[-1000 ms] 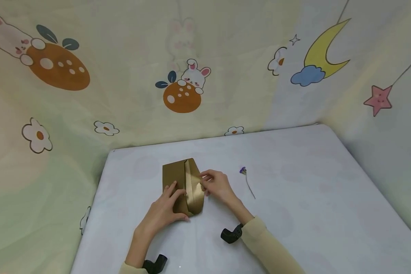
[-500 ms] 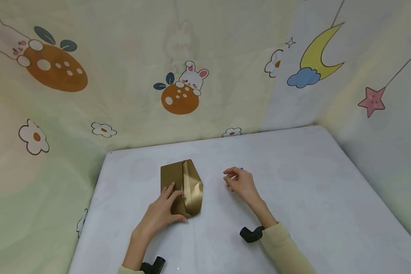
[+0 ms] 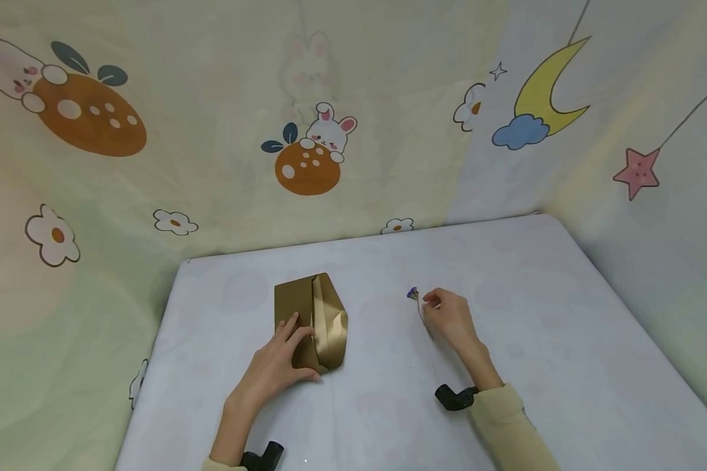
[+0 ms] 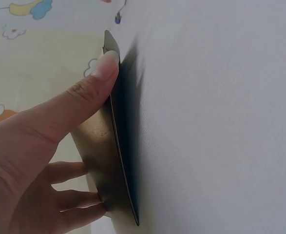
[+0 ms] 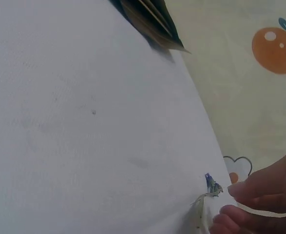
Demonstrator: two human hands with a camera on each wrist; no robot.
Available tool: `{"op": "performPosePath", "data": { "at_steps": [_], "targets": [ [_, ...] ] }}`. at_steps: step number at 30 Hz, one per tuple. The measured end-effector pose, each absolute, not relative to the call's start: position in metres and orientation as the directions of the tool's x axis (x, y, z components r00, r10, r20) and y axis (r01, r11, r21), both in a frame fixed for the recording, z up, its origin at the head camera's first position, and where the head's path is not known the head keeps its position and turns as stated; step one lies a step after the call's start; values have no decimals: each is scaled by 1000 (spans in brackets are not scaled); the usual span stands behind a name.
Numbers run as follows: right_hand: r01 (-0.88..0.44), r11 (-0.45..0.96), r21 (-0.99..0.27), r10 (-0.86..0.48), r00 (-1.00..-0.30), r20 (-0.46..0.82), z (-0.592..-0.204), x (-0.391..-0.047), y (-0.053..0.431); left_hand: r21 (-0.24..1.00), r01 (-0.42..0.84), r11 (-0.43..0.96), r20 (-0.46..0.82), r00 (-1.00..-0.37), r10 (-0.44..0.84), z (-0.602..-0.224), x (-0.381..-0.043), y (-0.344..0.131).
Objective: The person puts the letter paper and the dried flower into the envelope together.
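A gold envelope (image 3: 332, 320) lies on the white table with its flap unfolded to the right. My left hand (image 3: 273, 366) rests on it, fingers spread over the front and the thumb at the near edge. In the left wrist view the thumb (image 4: 91, 78) presses along the envelope's (image 4: 101, 141) edge, while the other fingers touch its face. To the right lies a small dried purple flower (image 3: 413, 294) on a thin stem. My right hand (image 3: 452, 320) is just beside that stem, fingers loosely bent; the right wrist view has the fingertips close to the flower (image 5: 212, 186), with nothing held.
Both wrists carry a black camera mount, as on the right wrist (image 3: 456, 398). A cloth wall printed with rabbits, flowers and a moon (image 3: 542, 91) rises behind the white table (image 3: 507, 261).
My right hand has let go of the envelope's flap and moved right to the flower. The left hand stays on the envelope, and the head view has shifted slightly.
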State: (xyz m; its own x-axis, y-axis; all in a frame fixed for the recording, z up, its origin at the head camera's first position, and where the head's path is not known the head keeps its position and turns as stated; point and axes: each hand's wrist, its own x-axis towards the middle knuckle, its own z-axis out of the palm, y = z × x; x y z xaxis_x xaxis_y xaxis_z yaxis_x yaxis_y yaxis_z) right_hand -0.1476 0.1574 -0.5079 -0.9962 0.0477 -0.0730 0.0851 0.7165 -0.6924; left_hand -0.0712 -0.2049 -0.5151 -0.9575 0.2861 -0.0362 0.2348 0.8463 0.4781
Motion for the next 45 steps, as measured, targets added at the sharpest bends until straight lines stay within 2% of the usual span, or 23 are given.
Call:
{"op": "performPosePath", "data": {
  "at_steps": [9,22,34,45],
  "targets": [
    [144,763,-630,71,-988,-140,-516,-146,147,477,234,847,-35,-958,284,-514,-70,-207],
    [142,853,-503,62,-983,-173,-512,-144,142,475,231,849,-47,-957,287,-514,-70,-206],
    [119,845,-521,38,-986,-163,-507,-142,146,481,228,847,-39,-959,281,-515,-70,-205],
    [47,788,-613,-23,-994,-105,-507,-143,145,482,226,847,-38,-960,278,-514,-70,-205]
  ]
}}
